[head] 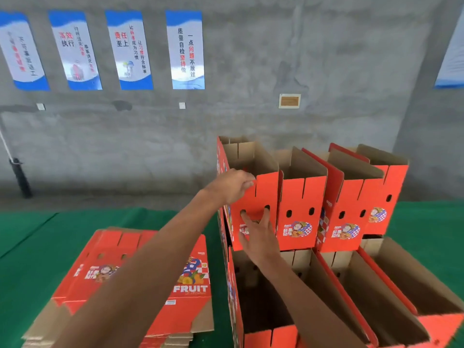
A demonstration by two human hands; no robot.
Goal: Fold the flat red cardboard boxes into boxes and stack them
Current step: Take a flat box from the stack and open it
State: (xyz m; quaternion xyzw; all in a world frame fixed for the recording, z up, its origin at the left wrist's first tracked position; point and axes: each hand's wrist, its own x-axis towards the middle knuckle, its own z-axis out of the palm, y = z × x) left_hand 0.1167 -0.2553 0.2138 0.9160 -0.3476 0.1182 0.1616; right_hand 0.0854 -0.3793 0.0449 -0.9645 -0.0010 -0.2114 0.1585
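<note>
Head-worn view, forward-down, near the hands (248, 209)

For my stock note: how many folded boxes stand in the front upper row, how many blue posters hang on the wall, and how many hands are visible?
Upper-row boxes: 4
Posters: 5, one cut off
Hands: 2
Total: 11

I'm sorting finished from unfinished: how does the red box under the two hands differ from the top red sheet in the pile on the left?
The folded box stands upright with an open top, brown inside showing; the flat sheet lies unfolded on the green table. The box sits on a lower row of boxes; the sheet tops a pile. The left hand and right hand touch the box only. Both share red print and fruit artwork.
</note>
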